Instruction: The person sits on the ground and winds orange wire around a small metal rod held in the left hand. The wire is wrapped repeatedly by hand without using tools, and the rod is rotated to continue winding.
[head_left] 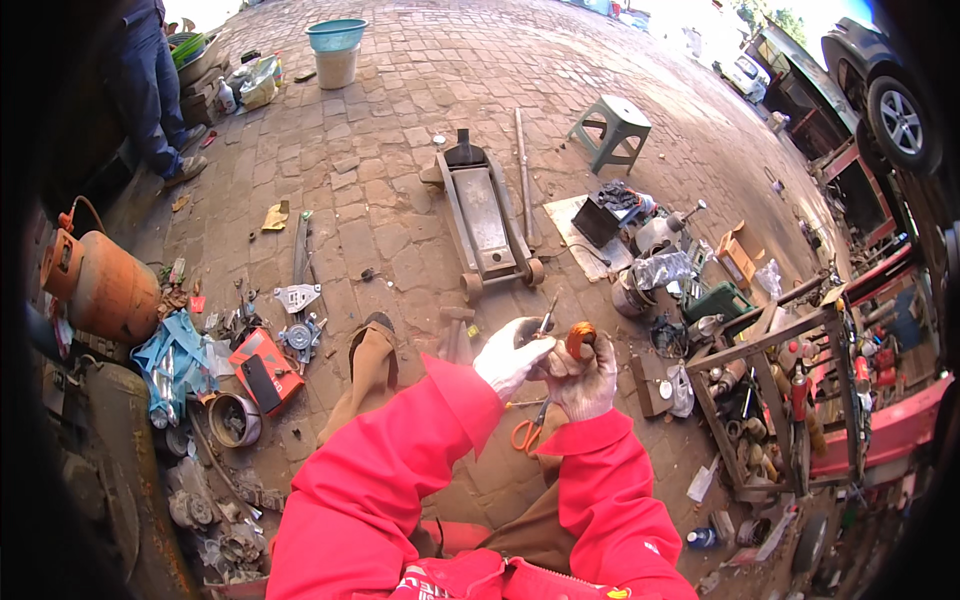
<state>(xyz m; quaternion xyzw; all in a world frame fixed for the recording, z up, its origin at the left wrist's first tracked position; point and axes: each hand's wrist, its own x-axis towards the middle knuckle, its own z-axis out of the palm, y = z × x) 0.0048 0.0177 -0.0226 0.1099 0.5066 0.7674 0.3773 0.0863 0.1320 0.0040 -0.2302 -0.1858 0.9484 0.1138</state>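
Note:
Both hands are in pale work gloves and meet in front of my chest. My left hand point(512, 358) is closed round a slim pointed metal piece point(549, 314) that sticks up past the thumb. Right beside it, my right hand point(584, 382) grips a rounded orange thing point(580, 338), whose kind I cannot make out. The fingertips come together over something small and dark, mostly hidden. Below the hands lie scissors with orange handles point(524, 434). A hammer point(457, 325) rests on the bricks just left of them.
A floor jack point(482, 215) stands ahead, with a long bar point(524, 180) beside it and a plastic stool point(612, 130) farther right. An orange gas cylinder point(110, 287) and a red box with a phone point(266, 372) are left. A cluttered metal rack point(780, 390) stands right. Another person point(150, 90) stands far left.

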